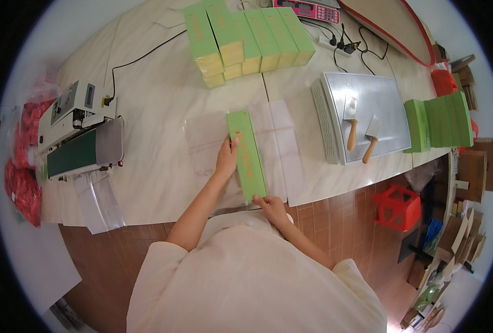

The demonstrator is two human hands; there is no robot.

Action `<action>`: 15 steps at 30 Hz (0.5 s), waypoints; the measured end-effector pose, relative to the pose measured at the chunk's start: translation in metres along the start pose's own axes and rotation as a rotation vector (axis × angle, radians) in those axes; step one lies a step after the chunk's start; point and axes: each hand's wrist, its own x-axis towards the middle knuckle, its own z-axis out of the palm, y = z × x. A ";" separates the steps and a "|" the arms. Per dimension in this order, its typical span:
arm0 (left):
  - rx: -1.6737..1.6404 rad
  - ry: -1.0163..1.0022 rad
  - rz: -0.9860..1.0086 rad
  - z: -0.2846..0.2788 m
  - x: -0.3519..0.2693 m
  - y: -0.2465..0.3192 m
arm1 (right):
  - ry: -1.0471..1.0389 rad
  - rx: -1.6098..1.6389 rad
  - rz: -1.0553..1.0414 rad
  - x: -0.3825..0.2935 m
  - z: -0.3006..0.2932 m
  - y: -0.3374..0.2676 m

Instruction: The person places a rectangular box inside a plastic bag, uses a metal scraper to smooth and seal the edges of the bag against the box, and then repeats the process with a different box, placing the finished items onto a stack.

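A long green box (246, 162) with orange writing lies before me over sheets of clear plastic film (207, 143). My left hand (228, 157) grips its left edge around the middle, thumb on top. At the near end, my right hand (271, 209) pinches the corner of the box between thumb and fingers. More clear film (286, 154) spreads on the table (155, 137) to the right of the box. What lies under the box is hidden.
Stacked green-and-yellow boxes (254, 41) stand at the back. A belt sealing machine (84, 129) is on the left, above plastic bags (100, 202). On the right, two scrapers (371, 137) rest on a metal-topped appliance (379, 100), beside green boxes (448, 120). A red stool (397, 207) stands below.
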 end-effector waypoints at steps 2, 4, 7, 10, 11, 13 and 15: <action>0.012 0.003 0.010 0.000 -0.001 0.003 | -0.007 0.061 -0.007 0.001 -0.001 0.001; 0.020 0.017 0.029 0.000 0.000 0.003 | -0.013 0.064 -0.042 0.001 -0.001 0.002; 0.029 0.016 0.048 0.000 0.002 -0.001 | -0.017 0.094 -0.079 -0.001 -0.002 -0.005; 0.040 0.007 0.056 -0.001 0.004 -0.002 | -0.026 0.079 -0.120 0.002 -0.002 -0.002; 0.041 0.006 0.055 -0.001 0.003 -0.002 | -0.030 0.064 -0.135 0.004 -0.001 0.002; 0.044 0.002 0.051 -0.001 0.002 0.001 | -0.039 0.092 -0.164 0.007 0.000 0.006; 0.043 0.003 0.048 -0.001 0.003 0.001 | -0.036 0.090 -0.181 0.009 0.000 0.011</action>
